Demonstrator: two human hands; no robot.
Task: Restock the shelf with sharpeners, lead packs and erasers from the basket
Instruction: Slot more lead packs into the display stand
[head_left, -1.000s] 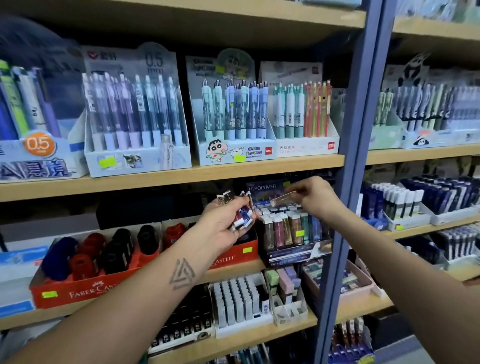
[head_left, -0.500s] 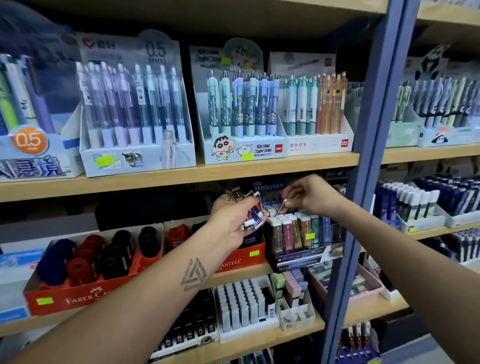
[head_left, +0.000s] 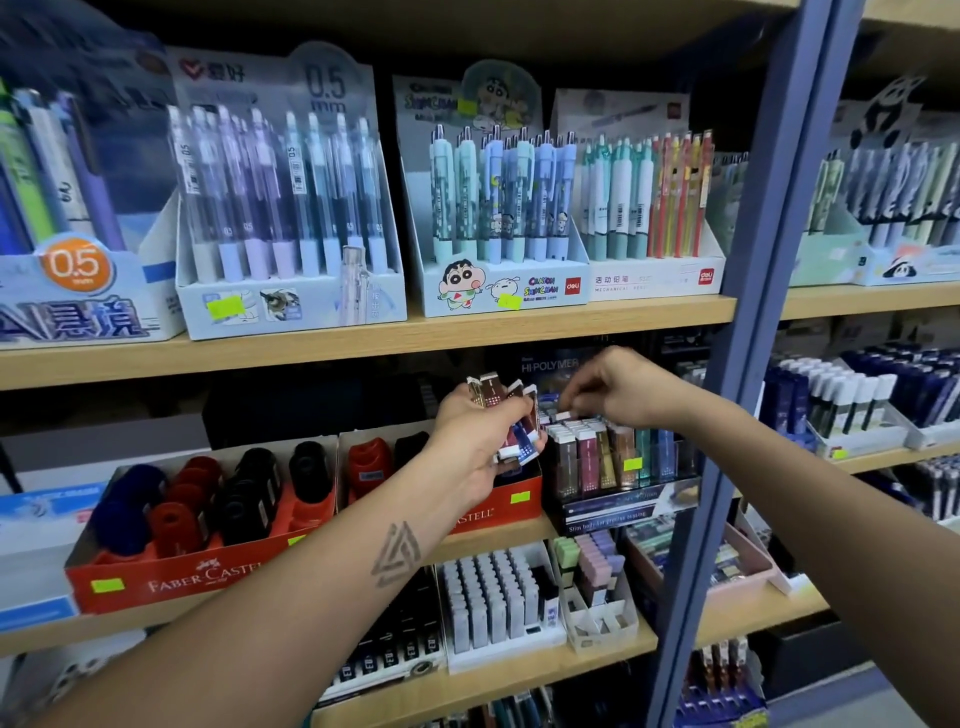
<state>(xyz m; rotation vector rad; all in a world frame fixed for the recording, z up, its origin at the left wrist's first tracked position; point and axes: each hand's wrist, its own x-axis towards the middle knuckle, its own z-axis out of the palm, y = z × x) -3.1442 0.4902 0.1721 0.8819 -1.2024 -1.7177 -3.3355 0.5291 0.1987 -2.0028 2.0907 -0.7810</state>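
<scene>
Right hand (head_left: 621, 387) hides its pinched lead pack.

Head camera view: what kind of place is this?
Most likely a stationery shop. Wooden shelves carry display boxes of mechanical pencils, a red Faber-Castell tray of sharpeners and yellow price stickers, while the left hand holds lead packs for restocking.

A bunch of slim lead packs (head_left: 506, 415) in brown, white and blue fans upright above the sharpener box. More lead packs (head_left: 597, 454) stand upright in rows in the dark display stand (head_left: 623, 506).
</scene>
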